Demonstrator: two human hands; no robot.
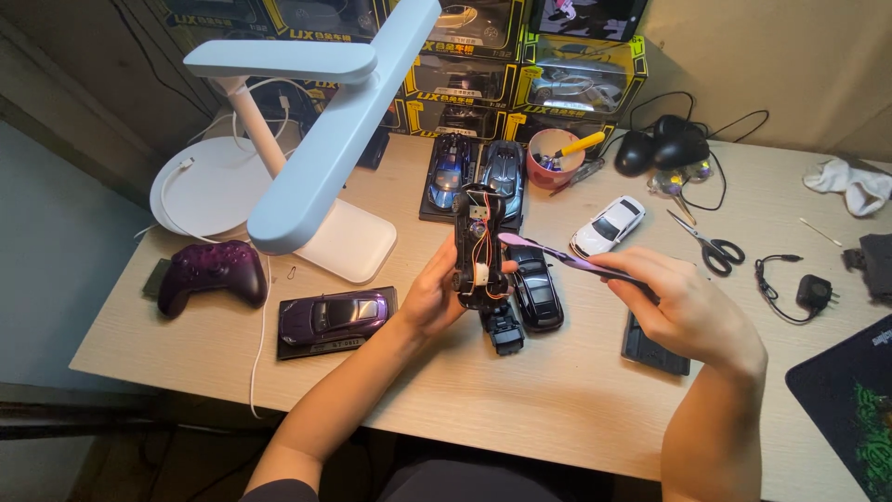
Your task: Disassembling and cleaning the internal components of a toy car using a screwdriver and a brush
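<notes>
desk (557,409): a pale wood top is being taken up mostly along its back and sides, while the near middle strip is being left freest for the arms
lamp (316,158): a white desk lamp is being stood at the back left, its long head being held out over the work, so room for lifting is being limited there
boxes (520,65): boxed model cars are being stacked against the back wall
controller (212,271): a purple game controller is being kept near the left edge
purple car (336,316): a purple model car on a black base is being rested just left of the left forearm
chassis (479,246): the opened model car underside, with wires and a small white part being shown, is being held upright above the desk centre
progress: the body is judged to be already off; the inner work is being probed and looks unfinished, with reassembly left
left hand (435,299): it is being closed around the chassis from the left side
right hand (689,311): it is being pinched narrow on the pry tool
pry tool (557,253): a thin purple tool is being pointed at the chassis, its tip being held just beside it
black car (537,288): it is being left lying just right of the chassis
scissors (711,246): they are being left lying behind the right hand, near its path
</notes>
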